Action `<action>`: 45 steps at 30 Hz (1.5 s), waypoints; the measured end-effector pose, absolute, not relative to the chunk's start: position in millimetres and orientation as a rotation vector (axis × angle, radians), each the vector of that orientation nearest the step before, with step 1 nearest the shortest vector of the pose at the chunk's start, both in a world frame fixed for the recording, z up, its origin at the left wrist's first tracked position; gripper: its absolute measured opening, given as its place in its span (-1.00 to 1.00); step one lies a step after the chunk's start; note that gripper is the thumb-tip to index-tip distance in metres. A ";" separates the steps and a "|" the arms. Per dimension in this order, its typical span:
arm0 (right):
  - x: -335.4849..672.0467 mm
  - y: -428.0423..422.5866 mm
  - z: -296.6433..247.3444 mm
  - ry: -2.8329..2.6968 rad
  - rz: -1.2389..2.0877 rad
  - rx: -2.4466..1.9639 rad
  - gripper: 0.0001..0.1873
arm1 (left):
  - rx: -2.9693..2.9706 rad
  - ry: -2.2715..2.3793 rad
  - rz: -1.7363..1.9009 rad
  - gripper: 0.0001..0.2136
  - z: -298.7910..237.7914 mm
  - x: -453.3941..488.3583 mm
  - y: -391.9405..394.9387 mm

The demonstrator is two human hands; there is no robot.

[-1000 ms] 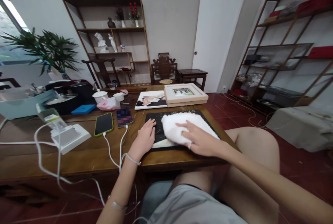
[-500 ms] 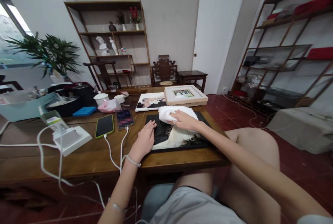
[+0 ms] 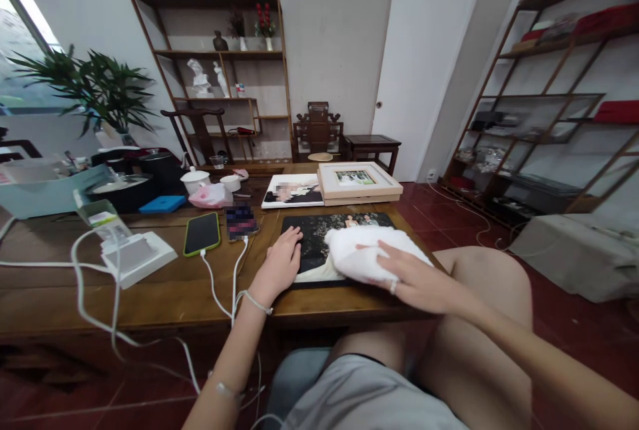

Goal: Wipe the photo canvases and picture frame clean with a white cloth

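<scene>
A dark photo panel [image 3: 310, 238] lies flat near the table's front edge, with figures and a long pale dress printed on it. On its left edge rests my left hand [image 3: 279, 262], fingers stretched out and lying flat. My right hand [image 3: 422, 281], with a ring on one finger, grips a bunched white towel [image 3: 357, 250]. The towel is pressed against the panel's right part and covers much of the print there. Its far side hides the panel's right edge.
Behind the panel lie a white photo print [image 3: 304, 198] and a pale wooden picture frame [image 3: 384, 188]. To the left are a green-edged phone [image 3: 202, 233], a second phone [image 3: 241, 225], white cables [image 3: 234, 283] and a white box [image 3: 140, 260]. A potted plant [image 3: 112, 94] stands farther back.
My right hand has drawn the towel toward me and to the right across the panel, uncovering the figures at its top. My left hand stays on the left edge. The view has shifted slightly.
</scene>
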State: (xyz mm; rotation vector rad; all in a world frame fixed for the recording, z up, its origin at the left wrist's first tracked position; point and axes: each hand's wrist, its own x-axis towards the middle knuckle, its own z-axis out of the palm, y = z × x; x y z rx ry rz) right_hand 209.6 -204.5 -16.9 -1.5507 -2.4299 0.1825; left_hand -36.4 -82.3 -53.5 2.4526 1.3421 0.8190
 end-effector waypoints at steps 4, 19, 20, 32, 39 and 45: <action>246.0 -161.7 -18.0 -2.273 0.120 -1.721 -0.67 | 2.445 1.345 0.814 -0.69 -52.9 -36.5 -82.7; 137.0 -159.2 -1.9 -2.726 0.115 -0.837 -0.83 | 2.055 1.290 1.406 -0.59 -39.5 -39.3 -82.9; 138.4 -165.1 -0.7 -2.730 0.152 -0.833 -0.82 | 2.049 1.282 1.388 -0.58 -40.0 -39.2 -82.6; 200.9 -99.6 5.8 -2.297 0.283 -1.495 -0.62 | 2.504 1.291 0.837 -0.64 -49.3 -38.4 -83.9; 125.4 -41.1 18.0 -2.432 0.321 -1.348 -0.63 | 2.565 1.310 0.813 -0.65 -48.6 -38.8 -83.7; 136.3 -45.8 6.8 -2.436 0.344 -1.301 -0.62 | 2.591 1.298 0.839 -0.67 -50.2 -38.9 -82.8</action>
